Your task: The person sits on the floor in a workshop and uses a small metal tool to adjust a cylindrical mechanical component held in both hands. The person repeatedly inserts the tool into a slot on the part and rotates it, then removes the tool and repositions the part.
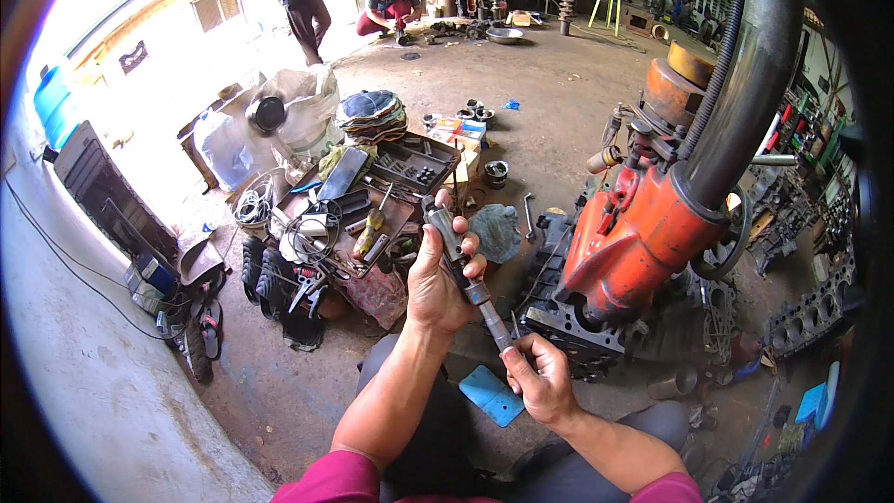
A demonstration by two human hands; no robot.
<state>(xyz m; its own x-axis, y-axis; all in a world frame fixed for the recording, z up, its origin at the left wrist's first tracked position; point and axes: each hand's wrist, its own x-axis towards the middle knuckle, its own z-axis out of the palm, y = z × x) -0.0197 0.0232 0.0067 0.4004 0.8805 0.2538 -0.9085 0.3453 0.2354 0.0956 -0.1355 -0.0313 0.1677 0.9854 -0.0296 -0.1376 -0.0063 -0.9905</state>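
Aslant, far end leftward: metal tool (478, 294) in clasping left hand (436, 292), pinching right hand (543, 382).

L hand (436, 291) clasps upper pt of metal tool (479, 294), R hand (540, 377) pinches lower end; orange machine (626, 247) to R!

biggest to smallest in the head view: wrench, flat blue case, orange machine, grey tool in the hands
1. Orange machine
2. Grey tool and flat blue case, unranked: tool longer and nearer the camera, case broader
3. Wrench
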